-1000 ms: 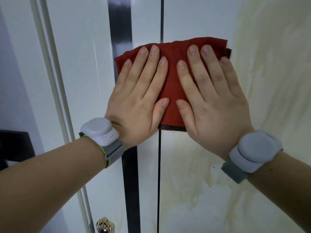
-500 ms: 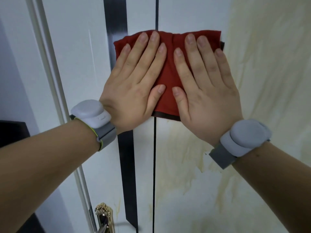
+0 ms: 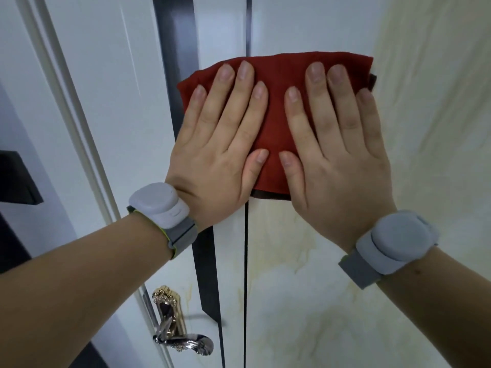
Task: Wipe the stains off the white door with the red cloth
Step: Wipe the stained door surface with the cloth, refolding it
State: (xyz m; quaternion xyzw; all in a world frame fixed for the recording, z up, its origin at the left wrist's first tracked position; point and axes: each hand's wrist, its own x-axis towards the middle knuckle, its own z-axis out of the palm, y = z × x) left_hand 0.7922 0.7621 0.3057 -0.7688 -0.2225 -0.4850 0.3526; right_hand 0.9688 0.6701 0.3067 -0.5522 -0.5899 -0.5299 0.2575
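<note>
two hands lie flat, side by side, on one red cloth (image 3: 276, 123), which is spread against the white door (image 3: 127, 102) just above the middle of the view, toward twelve o'clock. the left hand (image 3: 212, 160) covers the cloth's nine o'clock half and the right hand (image 3: 337, 166) its three o'clock half. all ten digits are straight and pressing, none curled round the fabric, so neither hand clutches it. the two thumbs point toward each other with a strip of cloth showing between them. the cloth's top edge and its two o'clock corner show past the fingertips, and a darker underlayer peeks out along its six o'clock edge.

two dark vertical stripes run down the door: one wide stripe (image 3: 175, 49) passing under the cloth's nine o'clock corner, and one thin stripe (image 3: 248, 22) behind its middle. yellowish stains (image 3: 292, 243) spread over the door at six o'clock below the cloth and at three o'clock beside it. each wrist wears one grey band, two in all: the left band (image 3: 159, 208) and the right band (image 3: 393, 240). one handle (image 3: 191, 342) on one gold plate (image 3: 166, 301) sits at seven o'clock. one black block (image 3: 16, 179) shows at the nine o'clock edge.
</note>
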